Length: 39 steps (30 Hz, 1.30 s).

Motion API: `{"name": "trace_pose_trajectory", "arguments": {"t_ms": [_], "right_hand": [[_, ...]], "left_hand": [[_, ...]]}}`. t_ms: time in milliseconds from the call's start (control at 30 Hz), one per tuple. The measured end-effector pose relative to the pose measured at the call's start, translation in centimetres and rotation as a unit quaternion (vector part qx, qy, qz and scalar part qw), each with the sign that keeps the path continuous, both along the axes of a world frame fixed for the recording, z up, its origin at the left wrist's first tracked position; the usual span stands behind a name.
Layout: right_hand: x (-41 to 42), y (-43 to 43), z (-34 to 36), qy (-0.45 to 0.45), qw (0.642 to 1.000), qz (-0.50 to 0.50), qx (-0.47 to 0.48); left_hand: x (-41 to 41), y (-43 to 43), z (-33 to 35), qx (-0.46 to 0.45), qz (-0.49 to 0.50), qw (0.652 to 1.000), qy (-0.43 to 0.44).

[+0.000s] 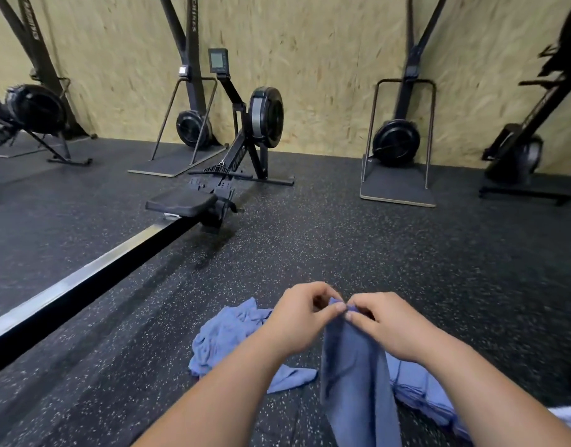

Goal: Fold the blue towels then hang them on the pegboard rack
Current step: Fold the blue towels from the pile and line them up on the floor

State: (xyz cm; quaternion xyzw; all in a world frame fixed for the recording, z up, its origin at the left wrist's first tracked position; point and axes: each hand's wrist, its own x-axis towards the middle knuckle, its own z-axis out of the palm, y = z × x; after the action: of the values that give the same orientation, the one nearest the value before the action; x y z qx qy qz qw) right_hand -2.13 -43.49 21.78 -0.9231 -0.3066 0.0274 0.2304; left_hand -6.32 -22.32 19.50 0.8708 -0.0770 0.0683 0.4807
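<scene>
held towel: one blue towel is up off the floor. It hangs lengthwise between our forearms and the lower end runs out of frame.
left hand: the left hand pinches the top edge with thumb and fingers, so the grip is clamped on cloth.
right hand: the right hand has the same edge and is also clamped. Its fingertips sit just beside the left's.
fold state: the two hands meet at one spot, which we read as corners being brought together for a first fold. The towel looks doubled lengthwise, but we can't tell if the edges are aligned.
crumpled towel: the crumpled towel is bunched on the floor to our left, partly hidden by the left forearm. It is clearly unfolded.
right-side towels: the right-side towels lie on the floor under the right forearm. They look flatter, with layered edges. We can't tell the count or whether they are folded.
pegboard rack: not in view, and we see nothing hung.
surroundings: a rowing machine is ahead on the left. Ski machines stand against the chipboard wall, well apart from the towels.
progress: early, we judge. One towel is mid-fold and at least one is untouched.
left to do: finish this fold, fold the rest, then carry them all to the rack and hang them.
</scene>
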Motion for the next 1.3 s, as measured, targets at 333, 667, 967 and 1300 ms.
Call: {"name": "trace_pose_trajectory", "arguments": {"t_ms": [333,667,967,1300], "right_hand": [[3.0,-2.6,0.0,0.052,0.997,-0.028,0.057],[7.2,-7.6,0.3,0.084,0.985,-0.077,0.13],[8.2,-10.4,-0.4,-0.073,0.968,-0.241,0.024],[5.1,-4.3,0.3,-0.036,0.991,-0.063,0.112]], "left_hand": [[3.5,0.3,0.6,0.176,0.043,0.978,-0.103],[7.0,2.7,1.1,0.095,0.236,0.957,-0.142],[7.8,3.9,0.8,0.071,0.313,0.944,-0.076],[6.0,-4.0,0.0,0.015,-0.034,0.999,-0.009]]}}
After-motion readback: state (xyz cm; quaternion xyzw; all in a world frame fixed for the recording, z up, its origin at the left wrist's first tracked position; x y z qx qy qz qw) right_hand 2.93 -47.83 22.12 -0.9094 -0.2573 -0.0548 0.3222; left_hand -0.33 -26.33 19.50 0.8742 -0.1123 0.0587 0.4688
